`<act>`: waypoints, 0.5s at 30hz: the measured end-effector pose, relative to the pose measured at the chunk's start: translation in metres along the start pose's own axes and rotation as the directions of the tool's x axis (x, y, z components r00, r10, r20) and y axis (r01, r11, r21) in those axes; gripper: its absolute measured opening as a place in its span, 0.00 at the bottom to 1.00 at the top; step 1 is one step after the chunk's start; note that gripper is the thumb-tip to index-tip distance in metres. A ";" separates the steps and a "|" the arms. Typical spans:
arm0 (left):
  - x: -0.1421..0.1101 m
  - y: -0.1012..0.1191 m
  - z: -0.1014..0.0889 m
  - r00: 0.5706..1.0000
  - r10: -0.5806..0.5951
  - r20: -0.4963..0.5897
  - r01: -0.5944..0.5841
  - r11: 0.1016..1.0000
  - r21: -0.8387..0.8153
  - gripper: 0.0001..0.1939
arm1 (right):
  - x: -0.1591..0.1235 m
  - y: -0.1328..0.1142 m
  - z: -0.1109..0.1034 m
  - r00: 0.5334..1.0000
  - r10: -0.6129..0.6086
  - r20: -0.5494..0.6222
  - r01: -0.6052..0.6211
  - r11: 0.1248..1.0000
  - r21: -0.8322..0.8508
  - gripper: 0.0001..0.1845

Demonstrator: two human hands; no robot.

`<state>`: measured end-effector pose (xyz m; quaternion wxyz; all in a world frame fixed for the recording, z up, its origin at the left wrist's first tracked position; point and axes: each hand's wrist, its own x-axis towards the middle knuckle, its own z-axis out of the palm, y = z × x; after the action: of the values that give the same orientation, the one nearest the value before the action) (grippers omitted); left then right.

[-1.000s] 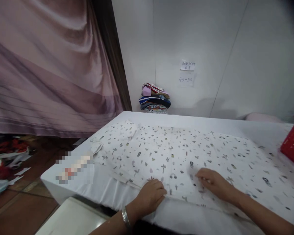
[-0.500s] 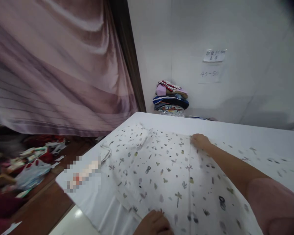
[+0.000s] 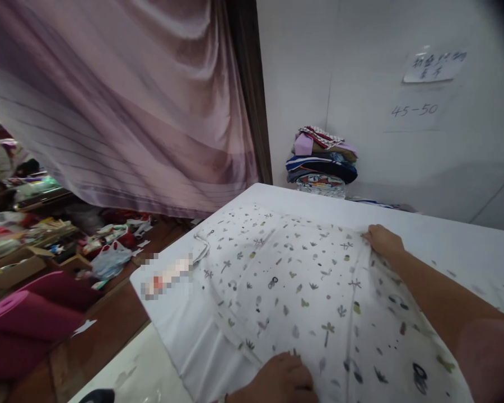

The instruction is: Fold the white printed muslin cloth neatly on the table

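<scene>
A white printed cloth [image 3: 294, 280] with small palm trees and leaf shapes lies spread over the white table, with a lengthwise crease and a few soft folds. At its far right edge, my right hand [image 3: 384, 240] is closed on the fabric, the arm reaching in from the right. Close to me, at the bottom middle, my left hand [image 3: 283, 378] has its fingers curled down on the cloth's near part, gripping it. A small blurred-out patch [image 3: 172, 274] covers something at the cloth's left end, beside a rumpled corner.
Folded textiles [image 3: 321, 159] are stacked by the wall beyond the white table [image 3: 159, 313]. A pink curtain [image 3: 185, 112] hangs at the left. Below it, boxes, plastic bags [image 3: 111, 258] and a magenta roll [image 3: 29, 319] crowd the floor. Paper notes [image 3: 432, 67] hang on the wall.
My view has swung left, so everything sits further right and more floor clutter shows. Both hands keep their hold on the cloth, which is lifted slightly near my right hand.
</scene>
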<state>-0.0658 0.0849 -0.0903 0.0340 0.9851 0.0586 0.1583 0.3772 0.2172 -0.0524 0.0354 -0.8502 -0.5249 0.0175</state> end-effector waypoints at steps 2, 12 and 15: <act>0.001 0.001 0.000 1.000 0.012 -0.027 -0.012 1.000 -0.008 0.07 | 0.002 0.000 0.002 0.999 0.012 0.037 -0.013 1.000 0.022 0.16; 0.004 0.006 -0.002 0.999 0.049 0.015 -0.047 0.993 -0.109 0.08 | 0.022 -0.020 -0.011 0.982 -0.027 0.187 0.023 0.999 0.026 0.18; 0.009 0.006 -0.019 0.999 0.014 0.050 -0.007 0.991 -0.134 0.08 | 0.026 -0.010 0.003 0.997 -0.009 0.075 0.010 1.000 -0.019 0.16</act>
<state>-0.0627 0.0806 -0.0690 0.1009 0.9846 0.0418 0.1369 0.3799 0.2446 -0.0545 0.0078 -0.8467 -0.5302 0.0441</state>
